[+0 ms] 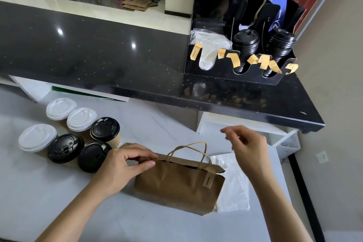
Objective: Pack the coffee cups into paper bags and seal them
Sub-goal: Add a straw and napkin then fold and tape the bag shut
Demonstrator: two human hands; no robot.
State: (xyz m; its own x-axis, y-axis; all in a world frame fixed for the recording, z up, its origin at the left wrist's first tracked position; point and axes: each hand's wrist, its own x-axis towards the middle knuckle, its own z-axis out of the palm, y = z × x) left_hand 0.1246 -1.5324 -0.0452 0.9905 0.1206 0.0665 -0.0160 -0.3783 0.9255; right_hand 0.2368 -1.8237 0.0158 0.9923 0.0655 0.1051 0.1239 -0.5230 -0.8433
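A brown paper bag (176, 184) with twisted paper handles stands on the white worktop (137, 222). A tan sticker (208, 180) folds over its top edge near the right end. My left hand (125, 165) pinches the bag's top edge at the left end. My right hand (247, 143) hovers above and right of the bag, fingers loosely curled, holding nothing that I can see. Several lidded coffee cups stand to the left: three with white lids (37, 137) and three with black lids (105, 128).
On the raised black counter (98, 55) stands a black organizer (231, 76) holding stacked black lids, straws and stirrers, with several tan stickers (263, 61) stuck along its front edge. White plastic bags (233, 188) lie right of the paper bag.
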